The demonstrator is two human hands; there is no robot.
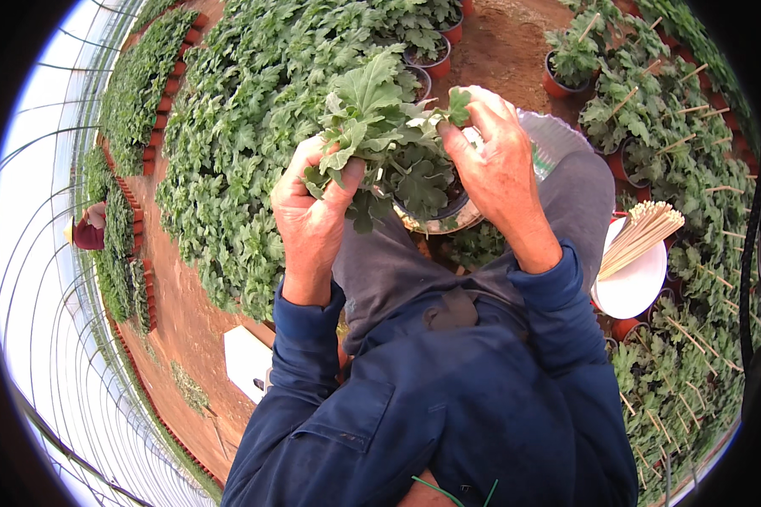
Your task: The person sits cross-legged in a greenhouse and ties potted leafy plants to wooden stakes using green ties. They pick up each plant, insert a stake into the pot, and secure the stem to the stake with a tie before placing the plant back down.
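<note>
A leafy potted plant (380, 127), with lobed leaves like a chrysanthemum's, stands between my knees. Its dark pot (455, 206) rests on a round, pale support (447, 225), mostly hidden by leaves. My left hand (317, 190) grips leaves and a stem on the plant's left side between thumb and fingers. On the right side, my right hand (491, 146) pinches a small leafy shoot (451, 113) between thumb and forefinger; whether the shoot is still attached cannot be told. A clear plastic sheet or bag (548, 142) lies behind my right hand, by my right knee.
Dense potted plants (241, 127) fill the left. Staked plants (704, 190) stand at right, beside a white bucket (631, 279) with a bundle of wooden sticks (643, 237). A white board-like object (246, 361) lies by my left elbow. Another person (91, 227) is far left.
</note>
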